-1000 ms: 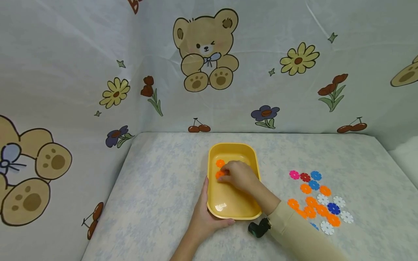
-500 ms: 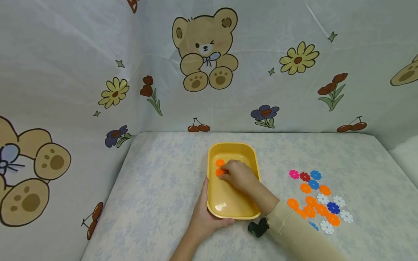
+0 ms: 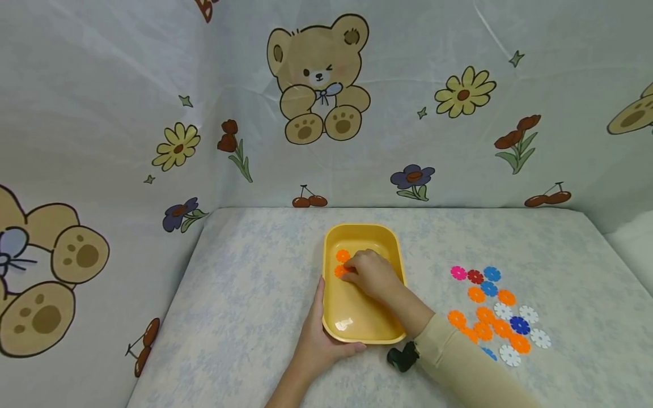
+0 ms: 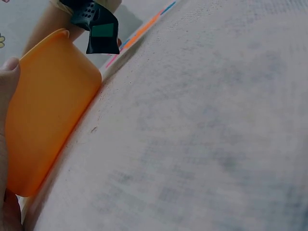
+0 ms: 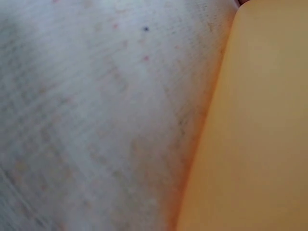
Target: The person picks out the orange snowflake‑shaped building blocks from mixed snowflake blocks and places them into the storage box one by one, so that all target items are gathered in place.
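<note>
A yellow rectangular tray [image 3: 357, 326] lies on the table in the head view, its side wall also filling part of both wrist views. My left hand [image 3: 317, 343] grips the near left corner, thumb along the near side and fingers along the left wall. Inside the tray, my right hand [image 3: 374, 275] pinches a small orange notched disc [image 3: 339, 272] with thumb and fingertips, partly covering it. Another orange disc [image 3: 343, 256] lies just beyond, close to the first. Whether the two touch is hard to tell. The right wrist view shows neither disc.
Right of the tray lies a loose group of notched discs, with orange [image 3: 502, 328], white [image 3: 529, 314], blue [image 3: 492, 273], red [image 3: 475, 276] and pink [image 3: 458, 273] ones. The right sleeve [image 3: 459, 357] passes in front of some. A printed cloth [image 3: 357, 170] hangs behind the table.
The pinched orange disc has shifted slightly away from me, nearer the other orange disc. The left hand and tray hold their place; the head view has drifted a little.
</note>
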Demonstrator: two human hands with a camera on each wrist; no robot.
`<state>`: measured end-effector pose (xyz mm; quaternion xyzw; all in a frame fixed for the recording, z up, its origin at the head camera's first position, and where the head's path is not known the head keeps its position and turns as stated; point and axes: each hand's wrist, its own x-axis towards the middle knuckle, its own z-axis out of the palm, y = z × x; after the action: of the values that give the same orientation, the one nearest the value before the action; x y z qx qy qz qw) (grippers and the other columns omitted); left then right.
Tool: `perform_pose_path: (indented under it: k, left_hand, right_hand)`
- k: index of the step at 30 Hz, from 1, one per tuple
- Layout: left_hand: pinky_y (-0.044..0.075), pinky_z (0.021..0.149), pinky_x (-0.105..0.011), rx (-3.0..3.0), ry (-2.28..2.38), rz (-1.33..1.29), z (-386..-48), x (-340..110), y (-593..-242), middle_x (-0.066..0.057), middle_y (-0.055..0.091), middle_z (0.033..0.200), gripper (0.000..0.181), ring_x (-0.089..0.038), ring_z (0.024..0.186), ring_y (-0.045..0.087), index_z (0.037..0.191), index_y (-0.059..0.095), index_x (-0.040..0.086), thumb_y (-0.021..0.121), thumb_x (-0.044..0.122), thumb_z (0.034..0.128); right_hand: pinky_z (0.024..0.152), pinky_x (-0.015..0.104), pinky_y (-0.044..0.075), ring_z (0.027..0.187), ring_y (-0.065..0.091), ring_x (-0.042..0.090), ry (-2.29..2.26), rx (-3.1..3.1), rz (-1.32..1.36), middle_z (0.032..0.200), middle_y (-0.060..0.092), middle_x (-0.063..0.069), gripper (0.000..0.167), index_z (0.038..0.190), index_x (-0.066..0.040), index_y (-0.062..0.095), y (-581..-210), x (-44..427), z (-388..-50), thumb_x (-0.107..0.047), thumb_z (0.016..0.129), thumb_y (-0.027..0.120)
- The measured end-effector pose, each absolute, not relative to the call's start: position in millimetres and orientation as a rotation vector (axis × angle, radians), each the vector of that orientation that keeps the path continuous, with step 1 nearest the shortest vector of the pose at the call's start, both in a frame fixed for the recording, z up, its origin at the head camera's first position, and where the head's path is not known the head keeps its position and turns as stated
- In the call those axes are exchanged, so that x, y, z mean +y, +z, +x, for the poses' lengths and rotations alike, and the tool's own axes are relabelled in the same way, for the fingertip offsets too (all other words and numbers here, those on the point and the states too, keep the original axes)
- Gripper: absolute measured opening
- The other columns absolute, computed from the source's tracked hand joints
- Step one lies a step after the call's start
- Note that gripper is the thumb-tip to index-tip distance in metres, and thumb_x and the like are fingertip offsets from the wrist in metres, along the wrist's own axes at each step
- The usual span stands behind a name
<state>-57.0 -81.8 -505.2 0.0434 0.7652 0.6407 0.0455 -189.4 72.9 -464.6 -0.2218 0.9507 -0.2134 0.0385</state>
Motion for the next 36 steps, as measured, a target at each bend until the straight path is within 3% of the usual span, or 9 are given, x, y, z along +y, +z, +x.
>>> perform_pose_path:
  k: [8,13,16,22,28,36]
  left_hand:
    - [0.026,0.116,-0.016,2.334,1.974,0.166,-57,-82,-505,0.010,0.009,0.168,0.135,-0.013,0.151,0.025,0.160,-0.004,0.031,0.093,0.033,0.0673]
    - [0.028,0.115,-0.015,2.331,1.986,0.192,-57,-82,-505,0.007,0.010,0.168,0.135,-0.015,0.149,0.029,0.160,-0.005,0.032,0.093,0.033,0.0677]
    - [0.031,0.113,-0.015,2.334,1.987,0.201,-56,-82,-506,0.005,0.009,0.168,0.134,-0.016,0.148,0.031,0.160,-0.005,0.031,0.093,0.033,0.0684]
    - [0.029,0.114,-0.016,2.302,2.028,0.194,-57,-81,-506,0.006,0.008,0.168,0.134,-0.019,0.150,0.029,0.159,-0.004,0.037,0.093,0.029,0.0675]
    - [0.029,0.115,-0.017,2.241,2.094,0.208,-57,-81,-507,0.004,0.008,0.168,0.135,-0.021,0.150,0.028,0.158,-0.003,0.041,0.094,0.022,0.0666]
    - [0.028,0.114,-0.014,2.257,2.081,0.224,-56,-82,-505,0.003,0.007,0.168,0.135,-0.022,0.150,0.027,0.159,-0.004,0.038,0.094,0.024,0.0670]
  right_hand:
    - [0.068,0.029,0.046,0.069,0.051,0.013,-0.630,2.961,-0.700,0.070,0.061,-0.008,0.020,0.084,-0.015,0.075,-464,74,-188,-0.035,0.084,0.079]
    - [0.077,0.033,0.052,0.079,0.060,0.015,-0.666,3.003,-0.770,0.083,0.069,-0.004,0.026,0.097,-0.013,0.078,-452,83,-179,-0.035,0.085,0.078]
    - [0.076,0.033,0.055,0.081,0.061,0.015,-0.715,3.028,-0.777,0.087,0.069,-0.005,0.029,0.106,-0.012,0.077,-440,96,-169,-0.033,0.086,0.078]
    - [0.068,0.027,0.054,0.080,0.059,0.014,-0.790,3.083,-0.680,0.093,0.069,-0.005,0.033,0.114,-0.012,0.075,-420,145,-147,-0.029,0.085,0.079]
    - [0.059,0.021,0.048,0.076,0.053,0.012,-0.674,3.055,-0.445,0.098,0.068,-0.003,0.035,0.119,-0.014,0.072,-424,212,-127,-0.031,0.089,0.075]
    - [0.064,0.036,0.055,0.087,0.058,0.018,-0.480,2.858,-0.188,0.109,0.066,0.006,0.058,0.125,-0.013,0.069,-445,266,-104,-0.052,0.083,0.074]
